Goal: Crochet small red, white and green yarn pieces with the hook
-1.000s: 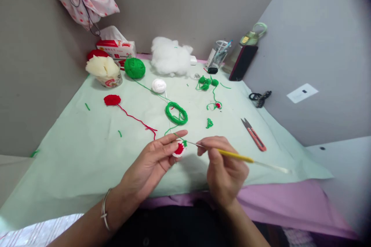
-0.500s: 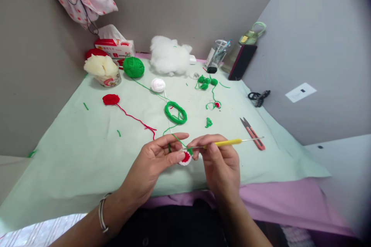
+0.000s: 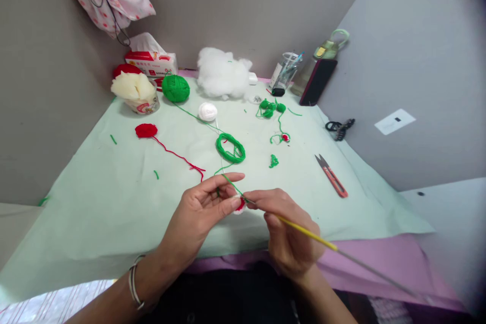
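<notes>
Between thumb and fingers, my left hand [image 3: 203, 207] pinches a small round crochet piece [image 3: 239, 205], red in the middle with a white rim. Green yarn [image 3: 232, 184] runs over my left fingers down to the piece's edge. My right hand [image 3: 292, 228] grips a crochet hook [image 3: 309, 233] with a yellow handle; its tip meets the green yarn at the right edge of the piece, partly hidden by my fingers. The hook's far end slants down to the right. Beyond my hands lies a loose green yarn coil [image 3: 231, 148].
Orange-handled thread snips [image 3: 331, 176] lie at right. Green crochet bits [image 3: 270, 108] and a small red-white piece [image 3: 285, 137] sit beyond. Farther back are a green yarn ball [image 3: 175, 88], white yarn ball [image 3: 207, 111], stuffing [image 3: 222, 73] and a phone [image 3: 318, 81]. A red crochet piece [image 3: 146, 130] lies left.
My right hand has turned, swinging the hook from nearly level to a steep slant, its far end now low at the right. My left hand keeps its pinch on the piece, almost unmoved.
</notes>
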`<state>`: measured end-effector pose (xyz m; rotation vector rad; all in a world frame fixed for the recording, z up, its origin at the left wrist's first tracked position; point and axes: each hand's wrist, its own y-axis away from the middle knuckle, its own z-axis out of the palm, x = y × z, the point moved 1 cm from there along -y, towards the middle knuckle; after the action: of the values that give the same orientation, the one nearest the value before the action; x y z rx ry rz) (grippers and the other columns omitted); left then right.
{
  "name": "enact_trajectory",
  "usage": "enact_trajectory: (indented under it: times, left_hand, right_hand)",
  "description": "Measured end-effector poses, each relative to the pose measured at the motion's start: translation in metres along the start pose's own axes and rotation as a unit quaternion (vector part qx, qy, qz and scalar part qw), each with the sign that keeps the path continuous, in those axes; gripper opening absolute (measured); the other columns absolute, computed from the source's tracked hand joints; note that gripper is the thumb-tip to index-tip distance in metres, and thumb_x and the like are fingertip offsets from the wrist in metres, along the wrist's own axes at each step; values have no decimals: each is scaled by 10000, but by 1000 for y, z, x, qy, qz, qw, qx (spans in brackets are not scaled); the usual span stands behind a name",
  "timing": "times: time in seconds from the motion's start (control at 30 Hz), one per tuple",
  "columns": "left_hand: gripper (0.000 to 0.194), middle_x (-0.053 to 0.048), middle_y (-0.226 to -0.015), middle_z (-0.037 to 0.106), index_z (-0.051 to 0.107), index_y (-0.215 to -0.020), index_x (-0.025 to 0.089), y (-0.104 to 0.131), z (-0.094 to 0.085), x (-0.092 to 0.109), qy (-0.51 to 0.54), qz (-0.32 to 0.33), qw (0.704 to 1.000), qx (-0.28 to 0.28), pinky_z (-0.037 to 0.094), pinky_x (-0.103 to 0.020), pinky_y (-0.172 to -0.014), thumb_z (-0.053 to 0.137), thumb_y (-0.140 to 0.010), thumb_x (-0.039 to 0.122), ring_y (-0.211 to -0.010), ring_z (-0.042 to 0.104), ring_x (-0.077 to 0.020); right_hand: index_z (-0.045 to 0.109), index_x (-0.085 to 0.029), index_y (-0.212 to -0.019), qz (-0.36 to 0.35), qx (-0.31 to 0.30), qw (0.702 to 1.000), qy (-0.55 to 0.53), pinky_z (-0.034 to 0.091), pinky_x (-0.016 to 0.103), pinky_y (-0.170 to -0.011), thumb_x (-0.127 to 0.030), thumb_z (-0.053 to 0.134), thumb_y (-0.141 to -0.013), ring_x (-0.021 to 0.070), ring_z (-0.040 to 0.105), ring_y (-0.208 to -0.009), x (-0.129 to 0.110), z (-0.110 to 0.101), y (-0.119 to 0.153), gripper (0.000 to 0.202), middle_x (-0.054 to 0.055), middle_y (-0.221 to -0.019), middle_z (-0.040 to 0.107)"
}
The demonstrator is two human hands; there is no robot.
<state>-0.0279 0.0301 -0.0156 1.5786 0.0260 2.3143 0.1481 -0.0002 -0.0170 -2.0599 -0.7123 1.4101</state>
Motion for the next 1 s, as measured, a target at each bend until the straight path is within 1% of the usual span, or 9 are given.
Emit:
enact_trajectory:
  times: [0.2,0.3,0.43,0.6,0.7,0.77,0.83,0.9,1.0]
  left_hand:
    - [438,31,-815,666,821,-1208,317,2,6,0,16,26,999,14,530,-240,-831,923,-790,237,-821,637,-133]
    - [458,27,-825,664,817,-1228,305,1,9,-2,100,-39,994,-17,516,-211,-814,926,-788,244,-814,625,-114]
    - [398,-13,-878,702,831,-1205,252,-2,4,-3,179,-134,973,-57,500,-211,-810,901,-813,254,-806,608,-107]
    - [349,2,-851,685,843,-1176,253,-3,0,1,120,-72,990,-34,464,-188,-791,887,-830,243,-798,571,-101]
    - [424,12,-846,695,832,-1207,294,-1,7,0,108,-38,993,-27,481,-211,-836,920,-796,237,-828,599,-117]
    - [453,3,-857,711,823,-1230,293,-1,9,-2,131,-55,989,-34,495,-227,-856,924,-791,243,-851,623,-129]
    - [437,-24,-907,731,825,-1226,257,-1,9,-4,167,-102,979,-48,506,-236,-857,915,-798,250,-866,633,-136]
    - [392,-45,-945,738,835,-1198,218,-3,5,-5,190,-137,971,-56,510,-238,-855,898,-813,249,-859,627,-132]
    - [339,-37,-905,728,846,-1163,211,-5,-1,-3,179,-126,975,-46,498,-236,-845,881,-829,258,-833,607,-126]
  right_hand:
    - [653,-287,-1407,-77,-12,982,172,672,382,-753,-99,622,-981,260,776,-1012,2,7,11,466,120,-1169,794]
    - [693,-311,-1384,-89,-1,972,219,668,382,-777,-82,683,-945,269,764,-1021,3,11,15,495,108,-1145,781]
    - [749,-310,-1248,-7,53,993,102,643,370,-732,-111,626,-991,226,736,-908,2,11,9,348,76,-1054,761]
    - [752,-252,-1054,126,120,977,-121,576,344,-642,-180,522,-1064,168,645,-687,2,9,-3,241,38,-852,695]
    - [768,-280,-1096,108,84,989,-50,597,338,-689,-159,581,-1041,176,682,-777,5,14,-2,230,42,-933,710]
    - [775,-295,-1187,17,68,994,81,614,333,-740,-93,650,-987,202,710,-923,7,17,3,310,65,-1044,732]
    - [760,-292,-1253,-43,67,987,142,620,334,-764,-61,663,-965,213,711,-987,8,17,6,381,80,-1117,741]
    - [764,-273,-1223,-12,90,991,94,610,345,-760,-81,622,-993,207,705,-939,9,14,4,331,74,-1068,750]
    - [779,-260,-1074,107,144,980,-89,569,329,-671,-174,570,-1045,174,658,-745,10,9,-3,228,32,-874,717]
